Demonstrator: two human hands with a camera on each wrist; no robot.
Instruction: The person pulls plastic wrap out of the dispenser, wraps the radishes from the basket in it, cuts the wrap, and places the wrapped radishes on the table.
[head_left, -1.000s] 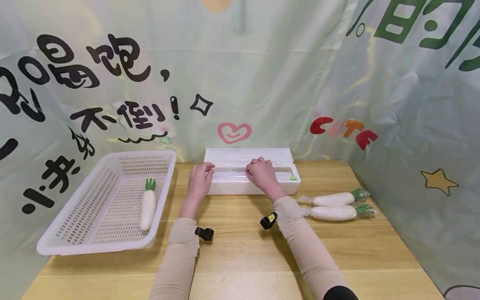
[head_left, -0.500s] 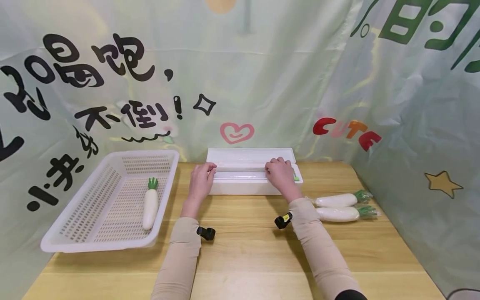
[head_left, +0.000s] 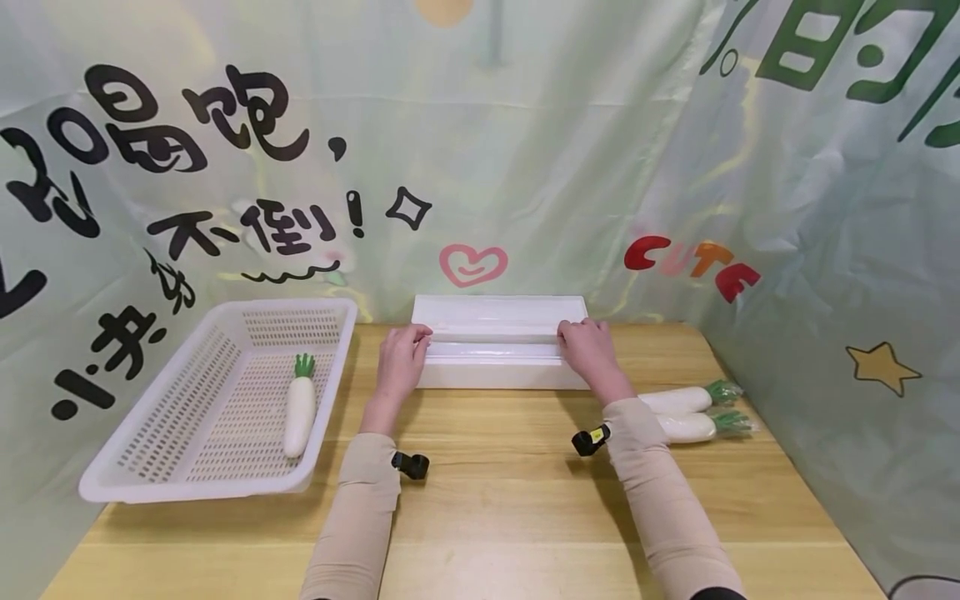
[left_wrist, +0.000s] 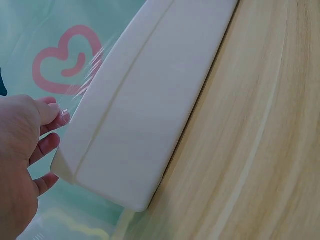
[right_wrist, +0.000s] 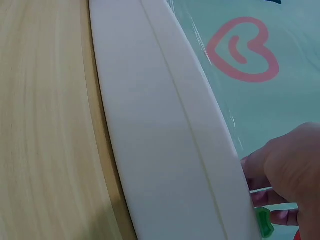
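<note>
A white cling film dispenser (head_left: 502, 377) stands at the back of the table with its lid raised. Clear cling film (left_wrist: 90, 77) shows as shiny creases along its top edge in both wrist views. At the left end, my left hand (head_left: 400, 360) pinches the film between thumb and fingers. My right hand (head_left: 588, 354) holds the film's edge at the dispenser's right end, fingertips partly hidden behind the box. A green slide cutter (right_wrist: 264, 222) sits just below the right fingers in the right wrist view.
To the left stands a white perforated basket (head_left: 217, 492) with one white radish (head_left: 300, 417) inside. Two film-wrapped radishes (head_left: 690, 427) lie on the right, partly behind the right sleeve. A printed cloth backdrop (head_left: 525, 167) rises behind the table (head_left: 480, 517).
My right hand has slid rightward along the dispenser, from near its middle to its right end, covering the green cutter in the head view. My left hand has stayed at the left end.
</note>
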